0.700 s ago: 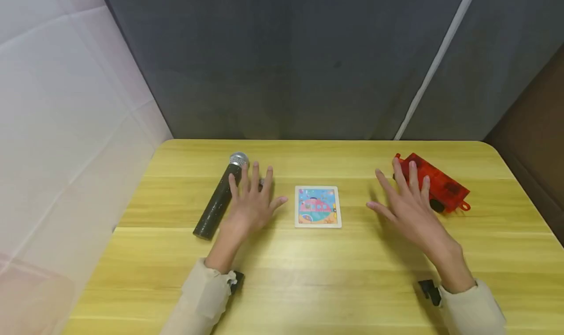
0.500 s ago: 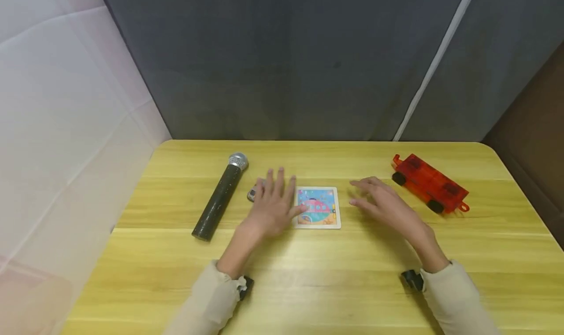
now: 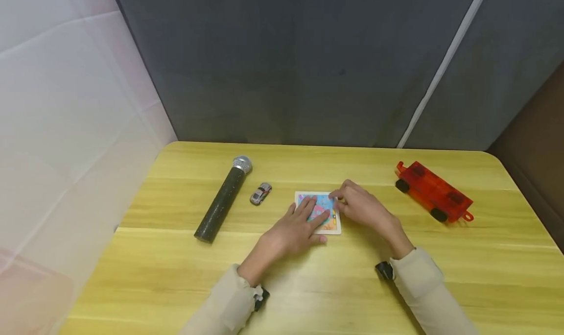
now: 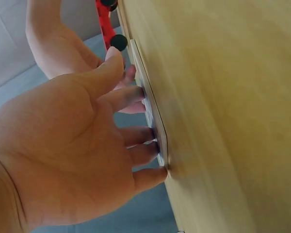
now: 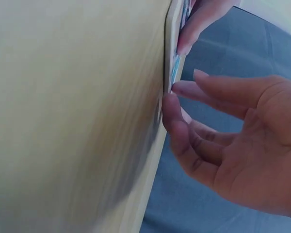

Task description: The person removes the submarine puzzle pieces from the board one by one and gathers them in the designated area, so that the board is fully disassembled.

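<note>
Two cuffed sleeves [image 3: 224, 296] angle inward from the near side of the wooden table [image 3: 317, 296], and I follow both to the square picture board [image 3: 326, 208] that the hands meet on. The left hand [image 3: 291, 233] lies palm down with fingers extended and spread, tips resting on the board's printed face, grasping nothing; its thumb reaches along the near edge. The right hand [image 3: 363, 210] comes in from the other side with bent fingers, tips touching the board at its far right corner; I cannot tell whether they pinch it. The board lies flat near mid-table, its sides about equal, so I read no long axis; its blue part faces away, its orange part the near side. Beyond, left of the board, I see a small toy car [image 3: 261, 194], then a microphone [image 3: 223, 200] with its silver head pointing away; to the right sits a red wheeled toy [image 3: 434, 191], set diagonally. A dark grey backdrop [image 3: 286, 65] stands behind.
</note>
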`<state>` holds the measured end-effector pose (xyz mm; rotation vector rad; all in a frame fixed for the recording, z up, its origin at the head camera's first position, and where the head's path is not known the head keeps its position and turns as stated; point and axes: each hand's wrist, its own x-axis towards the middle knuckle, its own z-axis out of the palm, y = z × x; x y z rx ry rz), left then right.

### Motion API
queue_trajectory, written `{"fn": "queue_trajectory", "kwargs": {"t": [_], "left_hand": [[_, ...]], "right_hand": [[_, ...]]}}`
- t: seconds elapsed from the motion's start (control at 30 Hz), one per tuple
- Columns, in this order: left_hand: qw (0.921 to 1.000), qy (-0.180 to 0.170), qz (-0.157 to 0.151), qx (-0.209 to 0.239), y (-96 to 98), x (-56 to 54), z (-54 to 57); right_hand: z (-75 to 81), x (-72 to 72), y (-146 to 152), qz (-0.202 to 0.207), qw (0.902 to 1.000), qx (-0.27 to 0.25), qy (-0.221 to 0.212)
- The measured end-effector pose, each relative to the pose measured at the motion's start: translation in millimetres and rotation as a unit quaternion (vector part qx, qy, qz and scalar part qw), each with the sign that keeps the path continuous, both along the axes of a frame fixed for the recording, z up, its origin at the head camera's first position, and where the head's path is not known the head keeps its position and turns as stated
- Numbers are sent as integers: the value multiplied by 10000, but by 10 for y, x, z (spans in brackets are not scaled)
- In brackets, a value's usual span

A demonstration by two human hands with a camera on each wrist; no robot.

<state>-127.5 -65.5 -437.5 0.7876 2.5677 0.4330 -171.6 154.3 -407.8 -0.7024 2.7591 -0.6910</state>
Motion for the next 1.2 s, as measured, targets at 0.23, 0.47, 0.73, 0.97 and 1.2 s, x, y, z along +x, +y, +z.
{"fn": "queue_trajectory", "kwargs": {"t": [0.23,0.47,0.73,0.97,1.2], "left_hand": [[9997,-50,-111,-230,1,-32,-49],[9977,57,-127,-663,69,104,289],[9988,13,-134,-475,58,55,157],[9968,123,-150,-780,94,136,342],[9974,125,-87,-697,73,151,332]], "right_hand": [[-142,-38,-55,-166,9993,52,325],[-76,22,-109,-281,9982,-107,521],[-76,-23,-135,-627,9954,-709,153],[73,-102,292,-700,9942,-811,-118],[108,-162,915,-970,9905,-333,-918]]}}
